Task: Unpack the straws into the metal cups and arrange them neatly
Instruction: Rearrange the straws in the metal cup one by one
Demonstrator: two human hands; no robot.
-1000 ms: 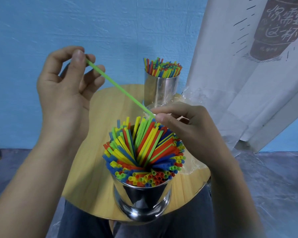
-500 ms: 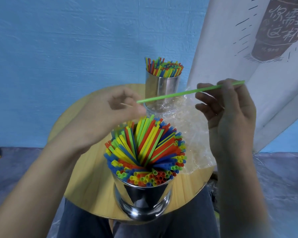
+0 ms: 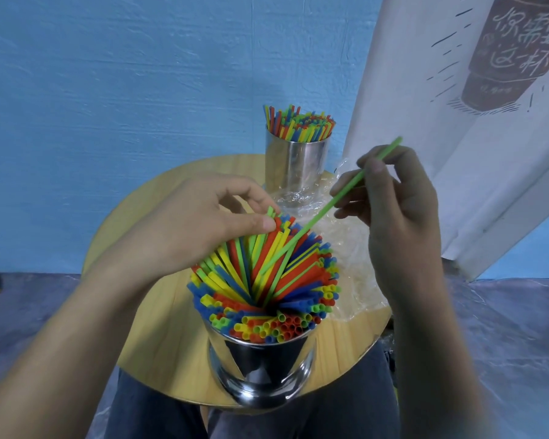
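While right hand (image 3: pixel 396 217) pinches half-buried green straw (image 3: pixel 317 217), left hand (image 3: pixel 197 223) pinches bundled straws (image 3: pixel 267 274).

Single head-worn wide-angle camera is looking forward and steeply down from close above the round surface (image 3: pixel 171 343), facing the blue wall (image 3: pixel 108 90), with the near metal cup (image 3: pixel 260 365) sitting low centre.

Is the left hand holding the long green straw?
No, the right hand pinches the green straw; the left hand touches the bundled straws.
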